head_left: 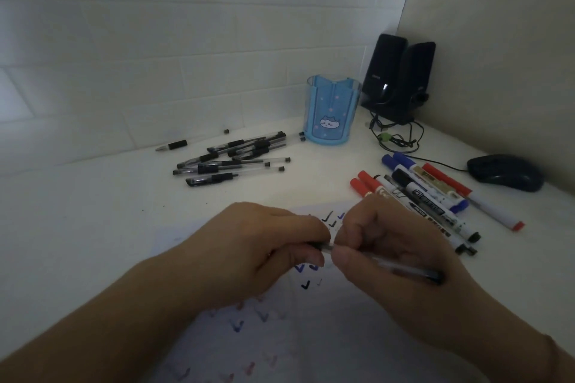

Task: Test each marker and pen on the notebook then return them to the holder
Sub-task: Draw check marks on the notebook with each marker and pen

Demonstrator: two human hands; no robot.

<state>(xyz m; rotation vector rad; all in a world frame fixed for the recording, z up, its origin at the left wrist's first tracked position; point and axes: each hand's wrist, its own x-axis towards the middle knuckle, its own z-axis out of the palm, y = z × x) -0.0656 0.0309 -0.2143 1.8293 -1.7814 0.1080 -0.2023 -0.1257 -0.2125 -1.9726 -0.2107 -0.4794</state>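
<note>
Clear-barrelled pen lay level between both hands above notebook at desk's near edge. Left hand pinched its dark cap end; right hand curled round barrel, black end sticking out right. Checkmarks covered page. Black pens heaped mid-desk; markers near right edge; blue holder toward back corner.

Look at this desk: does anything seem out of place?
Yes. The holder stands empty while pens lie scattered to its left and markers are heaped to its right. One pen lies apart from the rest.
</note>
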